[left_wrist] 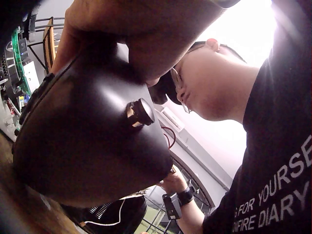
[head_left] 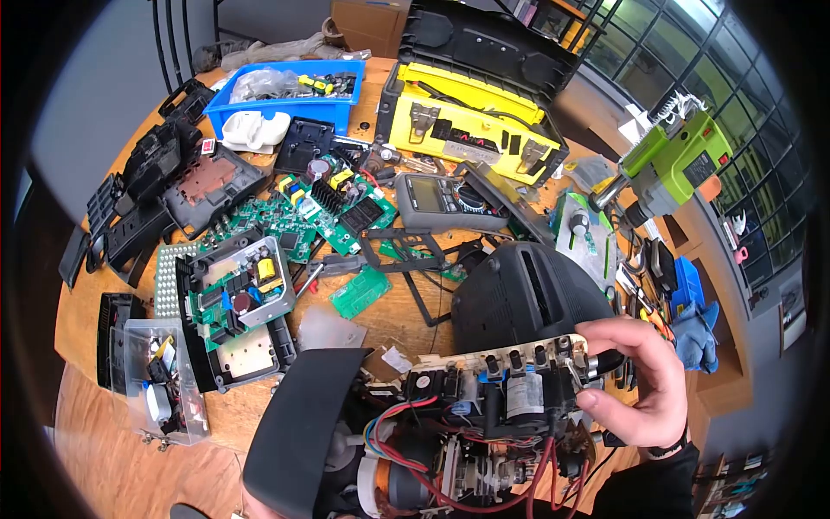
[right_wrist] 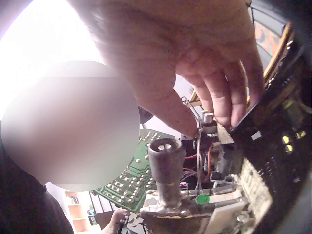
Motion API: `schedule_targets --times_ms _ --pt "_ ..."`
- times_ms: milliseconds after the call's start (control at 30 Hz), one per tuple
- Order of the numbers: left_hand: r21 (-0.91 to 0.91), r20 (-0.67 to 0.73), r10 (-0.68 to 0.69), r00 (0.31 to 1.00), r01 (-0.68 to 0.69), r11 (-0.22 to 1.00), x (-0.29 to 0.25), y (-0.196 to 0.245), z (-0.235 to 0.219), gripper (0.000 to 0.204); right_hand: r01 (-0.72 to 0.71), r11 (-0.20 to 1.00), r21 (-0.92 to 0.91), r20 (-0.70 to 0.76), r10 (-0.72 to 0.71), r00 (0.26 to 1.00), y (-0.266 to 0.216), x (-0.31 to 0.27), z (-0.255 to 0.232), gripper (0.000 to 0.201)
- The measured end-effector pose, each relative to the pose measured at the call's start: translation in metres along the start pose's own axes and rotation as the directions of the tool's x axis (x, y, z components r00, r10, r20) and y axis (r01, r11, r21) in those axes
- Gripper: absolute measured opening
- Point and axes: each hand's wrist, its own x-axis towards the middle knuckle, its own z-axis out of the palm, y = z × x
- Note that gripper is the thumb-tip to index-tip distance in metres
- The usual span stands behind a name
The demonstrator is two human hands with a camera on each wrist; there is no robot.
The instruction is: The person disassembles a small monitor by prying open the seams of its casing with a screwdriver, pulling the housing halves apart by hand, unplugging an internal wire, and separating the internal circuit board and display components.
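An opened device with a smooth black casing (head_left: 303,424) tilts at the front of the head view, its copper coil (head_left: 402,484), red wires and parts exposed. My left hand (left_wrist: 146,34) holds the casing, with fingers and thumb on either side of it; a small knob (left_wrist: 143,112) juts from the casing. In the head view that hand is almost wholly hidden. My right hand (head_left: 644,381) pinches the end of the device's component-laden circuit board (head_left: 519,372) between thumb and fingers. The right wrist view has the thumb (right_wrist: 187,124) beside metal-topped parts on the board.
A black slotted housing (head_left: 527,294) stands just behind the device. Circuit boards (head_left: 337,216), a multimeter (head_left: 441,199) and a power supply in an open case (head_left: 246,290) cover the table. Farther back are a blue bin (head_left: 298,108), a yellow toolbox (head_left: 467,130) and a green power tool (head_left: 683,164).
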Motion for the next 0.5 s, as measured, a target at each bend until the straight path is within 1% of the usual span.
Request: schedule_targets --times_ms 100,167,267,367,500 --pt "0.012 0.018 -0.002 1.000 0.002 1.000 -0.009 -0.007 -0.003 0.088 -0.015 0.999 0.046 0.008 0.015 1.000 -0.002 0.002 0.000 0.060" --pt "0.011 -0.029 -0.032 0.999 0.032 0.999 -0.015 -0.010 -0.003 0.089 -0.001 0.999 0.040 0.032 0.000 0.999 -0.001 0.004 -0.001 0.064" --pt "0.002 0.000 -0.060 0.998 0.060 0.998 -0.012 -0.006 -0.004 0.090 -0.030 0.998 0.054 0.035 0.028 0.999 -0.001 0.003 -0.001 0.065" --pt "-0.030 -0.034 -0.069 0.997 0.068 0.997 -0.014 -0.008 -0.002 0.091 -0.019 0.999 0.028 0.031 0.018 0.999 -0.001 0.003 -0.001 0.064" --pt "-0.034 -0.040 -0.085 0.996 0.084 0.996 -0.013 -0.006 -0.001 0.092 -0.009 1.000 0.020 0.027 0.009 1.000 -0.002 0.004 -0.001 0.063"
